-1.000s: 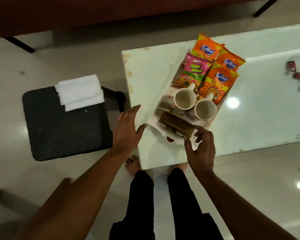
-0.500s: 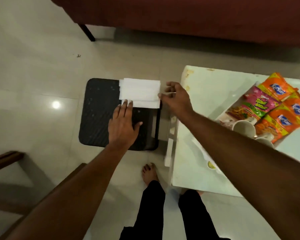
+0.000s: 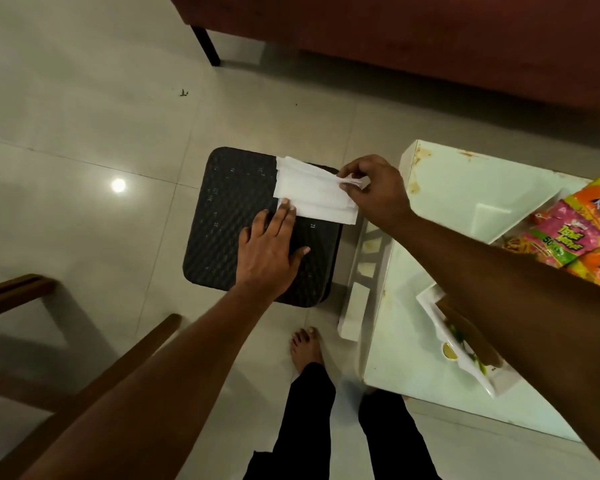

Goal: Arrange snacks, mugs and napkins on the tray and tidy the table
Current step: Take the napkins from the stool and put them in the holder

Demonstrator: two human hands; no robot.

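Napkins (image 3: 309, 197), perhaps several, in right hand (image 3: 374, 194)

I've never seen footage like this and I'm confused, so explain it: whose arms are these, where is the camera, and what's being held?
There is no machine: a person wears a camera on the head, looking down, so you see their own arms and legs. The left hand lies flat on a black stool, its fingertips on the white napkins stacked there. The right hand pinches the top layer's edge. To the right, a white table carries a tray with snack packets.
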